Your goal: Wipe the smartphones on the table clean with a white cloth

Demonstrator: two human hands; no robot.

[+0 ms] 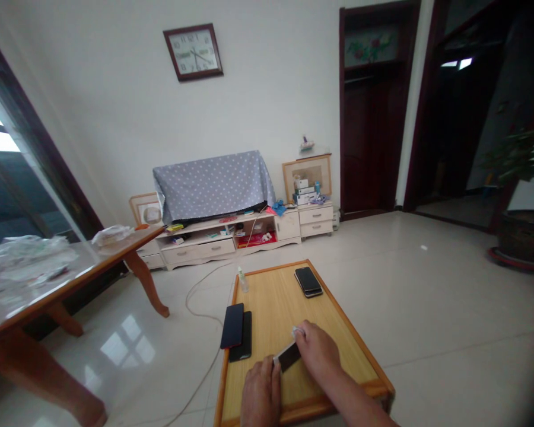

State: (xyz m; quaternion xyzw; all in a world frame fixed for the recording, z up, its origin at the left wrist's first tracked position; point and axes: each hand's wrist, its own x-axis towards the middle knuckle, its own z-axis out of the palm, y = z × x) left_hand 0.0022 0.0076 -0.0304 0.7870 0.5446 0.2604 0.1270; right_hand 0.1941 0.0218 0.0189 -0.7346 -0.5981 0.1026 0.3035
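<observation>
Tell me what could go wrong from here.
The navy phone, resting partly on the black phone, appears to jut past the wooden table's left rim; a bump might tip it off. The small clear bottle near the far left corner could be knocked over. The dark phone between the left hand and the right hand, which grips a white wad, might slip.

Now the left hand (pixel 261 390) is gripping the near end of a dark phone (pixel 289 356), and the right hand (pixel 319 350) is holding a pale wipe (pixel 298 331) at the far end. On the wooden table (pixel 269 296), from that phone, two overlapping phones (pixel 237 329) are lying at ten o'clock, a clear bottle (pixel 243 283) is standing at eleven.
</observation>
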